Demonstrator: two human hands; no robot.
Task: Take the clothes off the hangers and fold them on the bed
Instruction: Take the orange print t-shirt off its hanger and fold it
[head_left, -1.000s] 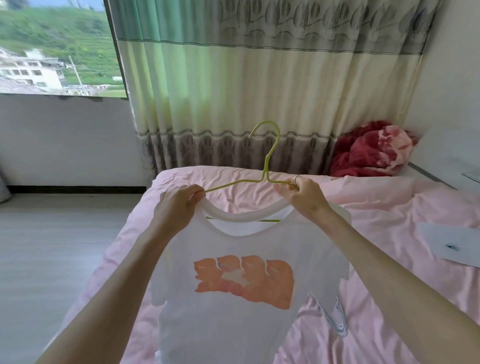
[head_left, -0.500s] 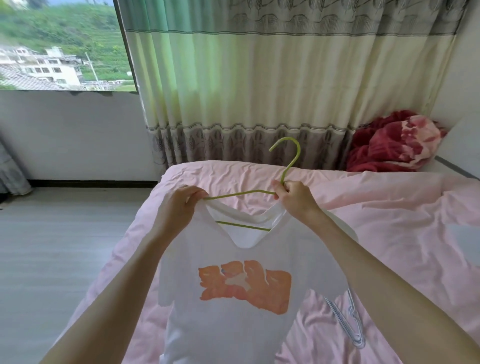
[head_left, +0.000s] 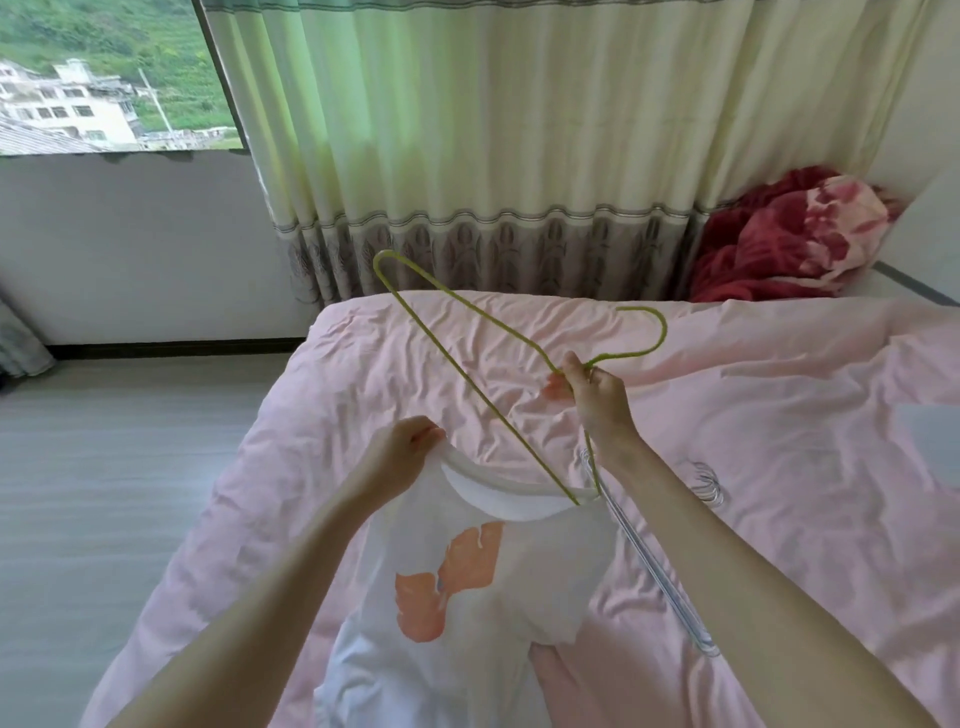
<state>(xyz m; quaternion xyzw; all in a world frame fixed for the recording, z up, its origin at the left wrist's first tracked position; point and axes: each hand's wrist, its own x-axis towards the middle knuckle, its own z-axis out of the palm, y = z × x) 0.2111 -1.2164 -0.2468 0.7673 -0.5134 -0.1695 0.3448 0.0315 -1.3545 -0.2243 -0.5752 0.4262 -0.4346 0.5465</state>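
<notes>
A white T-shirt with an orange print hangs over the pink bed in front of me. My left hand grips its collar at the left shoulder. My right hand pinches a yellow-green wire hanger at the neck, just below its hook. The hanger is tilted, with one end high to the left and free of the cloth. Its other end still sits inside the collar at the right.
Silver wire hangers lie on the bed under my right forearm. A red blanket is bunched at the far right corner. A curtain hangs behind the bed, with grey floor to the left.
My right hand has lifted and tipped the hanger, so its left end has come out of the collar. The shirt has sagged lower on the right.
</notes>
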